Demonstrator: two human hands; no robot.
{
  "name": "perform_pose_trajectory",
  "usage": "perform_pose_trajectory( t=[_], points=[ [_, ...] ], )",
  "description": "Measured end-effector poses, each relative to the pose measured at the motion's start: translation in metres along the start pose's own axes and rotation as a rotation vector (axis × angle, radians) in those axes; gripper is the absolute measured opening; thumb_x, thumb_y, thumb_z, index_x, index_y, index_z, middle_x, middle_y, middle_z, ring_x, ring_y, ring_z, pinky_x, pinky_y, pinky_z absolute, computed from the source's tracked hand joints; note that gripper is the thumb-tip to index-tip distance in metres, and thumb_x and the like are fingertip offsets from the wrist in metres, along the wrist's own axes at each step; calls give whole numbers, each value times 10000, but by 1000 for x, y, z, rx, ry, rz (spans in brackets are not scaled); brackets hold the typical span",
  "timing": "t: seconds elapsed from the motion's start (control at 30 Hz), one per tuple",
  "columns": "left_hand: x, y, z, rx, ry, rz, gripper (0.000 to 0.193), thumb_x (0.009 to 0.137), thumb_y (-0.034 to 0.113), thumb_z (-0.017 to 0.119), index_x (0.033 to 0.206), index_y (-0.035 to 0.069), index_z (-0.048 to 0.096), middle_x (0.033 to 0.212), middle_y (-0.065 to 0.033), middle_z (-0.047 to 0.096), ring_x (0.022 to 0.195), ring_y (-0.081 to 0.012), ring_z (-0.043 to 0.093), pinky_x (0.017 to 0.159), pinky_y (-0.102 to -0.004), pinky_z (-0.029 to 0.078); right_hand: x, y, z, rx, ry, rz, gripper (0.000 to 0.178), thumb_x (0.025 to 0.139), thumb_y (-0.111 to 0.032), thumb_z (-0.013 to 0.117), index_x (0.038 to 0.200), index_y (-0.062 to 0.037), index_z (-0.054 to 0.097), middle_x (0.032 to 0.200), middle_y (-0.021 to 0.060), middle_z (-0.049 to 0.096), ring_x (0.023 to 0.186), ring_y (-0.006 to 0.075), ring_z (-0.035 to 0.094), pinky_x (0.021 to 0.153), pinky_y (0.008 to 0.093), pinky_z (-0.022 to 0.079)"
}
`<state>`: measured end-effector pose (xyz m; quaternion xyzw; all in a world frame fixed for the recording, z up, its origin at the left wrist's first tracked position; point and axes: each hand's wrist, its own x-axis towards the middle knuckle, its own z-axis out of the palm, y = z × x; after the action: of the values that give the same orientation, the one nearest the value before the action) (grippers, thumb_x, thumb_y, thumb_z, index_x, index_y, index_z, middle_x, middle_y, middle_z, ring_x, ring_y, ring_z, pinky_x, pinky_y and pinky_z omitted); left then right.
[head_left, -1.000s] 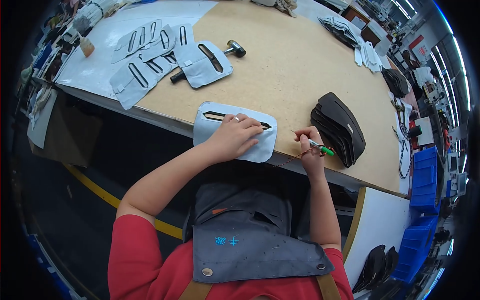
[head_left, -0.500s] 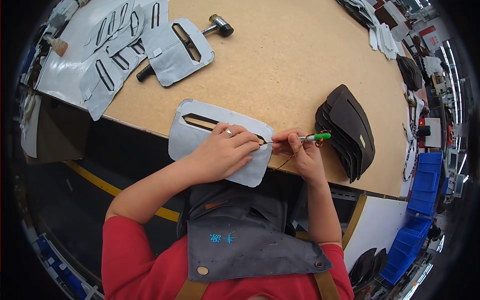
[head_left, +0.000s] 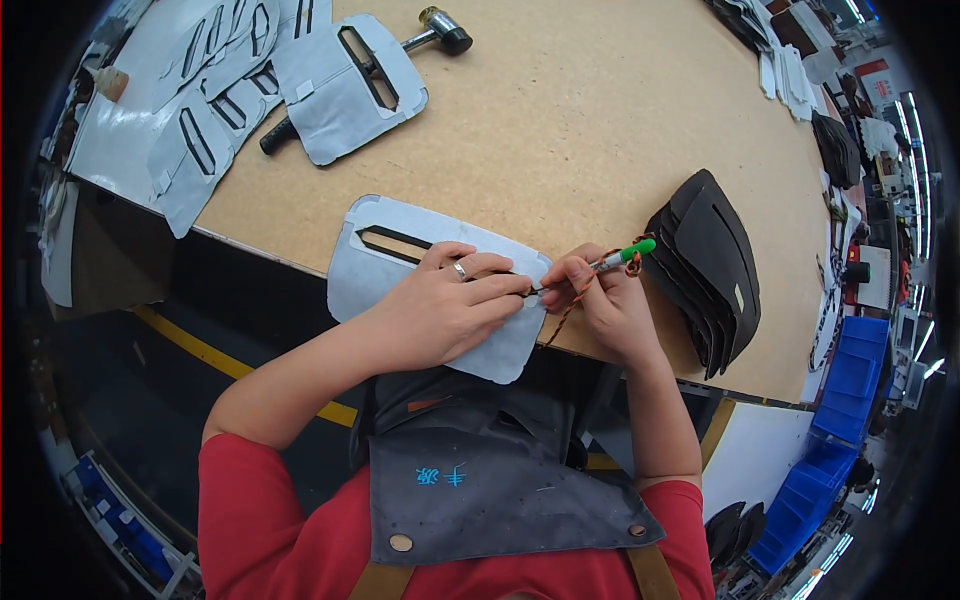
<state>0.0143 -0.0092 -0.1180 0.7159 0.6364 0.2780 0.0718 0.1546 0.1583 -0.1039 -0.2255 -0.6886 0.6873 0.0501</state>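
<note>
One pale grey slotted panel [head_left: 505, 348] overhangs the front edge of your worktop [head_left: 540, 130]; your left grip [head_left: 440, 308] lies across it, fingers loosely spread, while your right grip [head_left: 605, 300] is pinched closed around a green-ended tool [head_left: 628, 254] at the panel's right end

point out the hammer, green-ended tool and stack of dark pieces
Hammer [head_left: 447, 31], head view: on its striking head
Green-ended tool [head_left: 637, 249], head view: on its green end
Stack of dark pieces [head_left: 718, 255], head view: on the top piece

A workshop: workbench [head_left: 560, 130], hammer [head_left: 452, 38], blue bins [head_left: 850, 375].
</note>
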Motion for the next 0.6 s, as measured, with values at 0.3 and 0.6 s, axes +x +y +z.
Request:
perform_pose_trajectory(
  t=[0.3,0.6],
  points=[
    [2,5,4,70,15,-55,198,717,160,642,904,139,578,1123,32,570,1082,-141,510,926,-370,341,8,-9,-13,-203,-185,156,257,951,-210,472,836,0,565,717,47,595,599,95,579,551,248,472],
    [9,18,8,-2,110,-202,115,757,153,630,858,115,590,1038,23,606,1026,-151,542,926,-375,357,-49,19,-6,-972,-55,-702,205,747,-103,706,938,-75,635,1044,51,658,736,168,655,547,259,462]
  ],
)
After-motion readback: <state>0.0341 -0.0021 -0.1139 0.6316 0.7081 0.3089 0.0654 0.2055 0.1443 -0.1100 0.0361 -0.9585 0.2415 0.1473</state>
